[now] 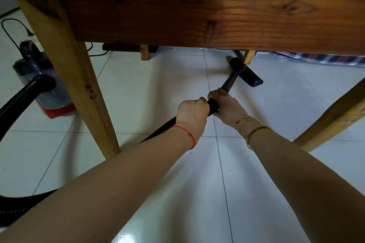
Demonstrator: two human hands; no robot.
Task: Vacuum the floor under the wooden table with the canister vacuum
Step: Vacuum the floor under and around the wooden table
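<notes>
while the left hand [192,111] and right hand [225,102] both grip the black wand [227,83], its long axis runs away from the person and slightly right, ending at the floor head [245,72] on white tile under the wooden bench [197,6]; the canister vacuum [42,77] sits left.

Canister vacuum [42,77] at nine o'clock partly hidden behind a table leg [65,61], ribbed hose [11,104] cut off by the left edge, plaid cloth [324,58] at two o'clock mostly hidden by the table apron [197,10].
</notes>
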